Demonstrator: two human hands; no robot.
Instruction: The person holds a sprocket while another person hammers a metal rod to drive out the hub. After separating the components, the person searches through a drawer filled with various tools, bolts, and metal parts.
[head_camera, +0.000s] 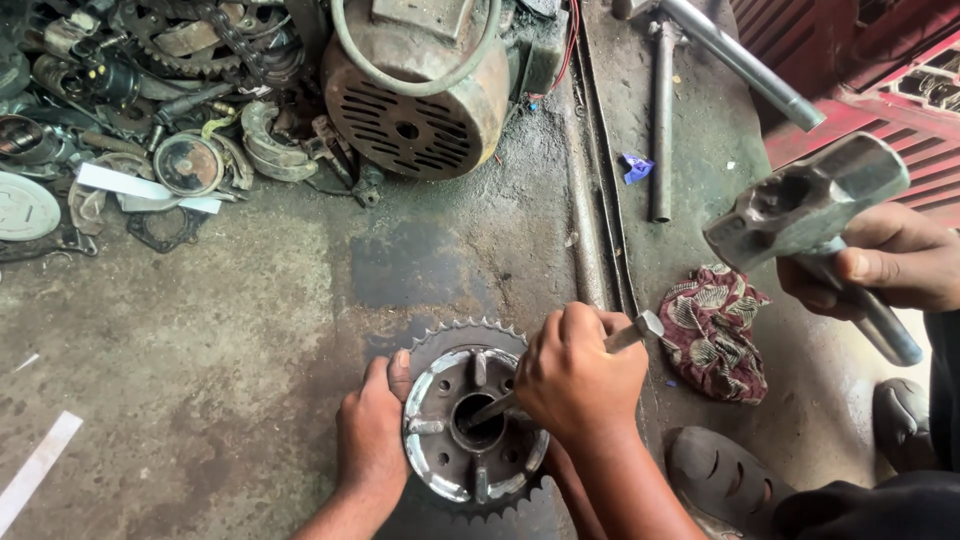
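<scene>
Sprocket hub (470, 425) is pinned flat on the floor (250, 330), its rim clasped by the left hand (370, 440). A steel punch (628, 334) is gripped in the right hand's (580, 375) fist, its tip set in the centre bore. A hammer (805, 205) is held raised by a co-worker's hand (890, 255). A driving-out step, by the look of it, and a steady, square punch is called for.

A repair workshop: a grimy concrete floor (250, 330), a heap of old gears and scrap parts (150, 90), a rusty electric motor (420, 100), and steel bars (660, 120) lying about.
</scene>
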